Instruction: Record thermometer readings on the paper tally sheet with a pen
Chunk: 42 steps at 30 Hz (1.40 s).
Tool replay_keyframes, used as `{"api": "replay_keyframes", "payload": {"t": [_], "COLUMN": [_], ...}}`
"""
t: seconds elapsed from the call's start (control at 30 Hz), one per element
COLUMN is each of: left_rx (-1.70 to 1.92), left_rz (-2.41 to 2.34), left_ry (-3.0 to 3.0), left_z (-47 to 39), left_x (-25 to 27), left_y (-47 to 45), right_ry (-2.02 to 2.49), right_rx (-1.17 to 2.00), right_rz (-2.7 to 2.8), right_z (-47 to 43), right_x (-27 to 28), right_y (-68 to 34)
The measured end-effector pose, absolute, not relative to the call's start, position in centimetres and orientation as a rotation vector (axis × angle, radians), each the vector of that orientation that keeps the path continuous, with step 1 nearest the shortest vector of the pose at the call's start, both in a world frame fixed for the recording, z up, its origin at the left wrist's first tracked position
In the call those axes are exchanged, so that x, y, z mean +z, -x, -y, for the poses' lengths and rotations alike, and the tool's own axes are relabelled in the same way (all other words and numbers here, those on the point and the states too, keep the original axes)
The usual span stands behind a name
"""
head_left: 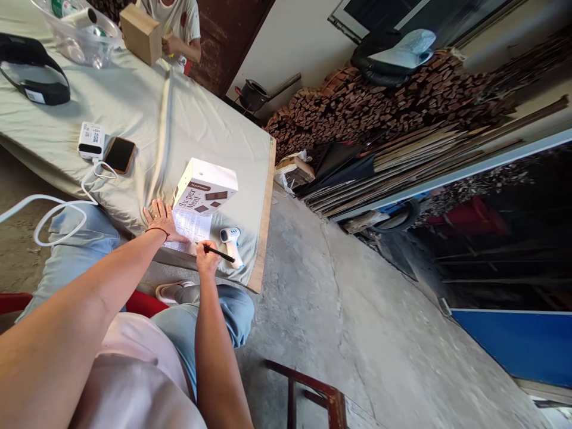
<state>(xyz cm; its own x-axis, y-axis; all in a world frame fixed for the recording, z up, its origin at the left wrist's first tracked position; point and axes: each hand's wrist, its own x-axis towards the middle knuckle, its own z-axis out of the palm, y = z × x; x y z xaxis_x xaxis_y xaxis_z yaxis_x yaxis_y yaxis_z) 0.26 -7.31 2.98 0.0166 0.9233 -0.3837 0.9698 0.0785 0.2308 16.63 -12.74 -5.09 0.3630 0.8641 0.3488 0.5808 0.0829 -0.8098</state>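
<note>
Left grip (162, 223) lies flat with its fingers spread, and right grip (208, 258) is holding tight, both at the near edge of the big worktop (218, 128). A white box (206, 187) stands just past 12 o'clock from a sheet of paper (199, 224), with a white thermometer (232, 246) near 4 o'clock. Smallest is the black pen (224, 257) in the right grip, its back end pointing to 4 o'clock.

Paper (195, 226): white sheet, covered with rows of small dark marks, too fine to be read. Laid flat at the near edge of the table (243, 179). Left side overlapped by the left hand (161, 221), thumb stretched across the near part. Pen (220, 252): black, slender, gripped in the right hand (207, 258). Held at a slant by the near right corner, back end pointed right. Tip contact cannot be made out.
</note>
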Motion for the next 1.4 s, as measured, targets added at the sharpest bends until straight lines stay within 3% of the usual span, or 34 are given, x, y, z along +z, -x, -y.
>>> {"api": "replay_keyframes", "payload": {"t": [1.4], "left_rx": [-0.115], "left_rz": [-1.932], "left_ry": [-1.882], "left_z": [7.36], "left_x": [2.76], "left_y": [-0.27], "right_ry": [1.573], "right_rx": [0.286], "right_rz": [1.207], "right_z": [13.1], "right_x": [-5.81], "right_y": [-16.79]}}
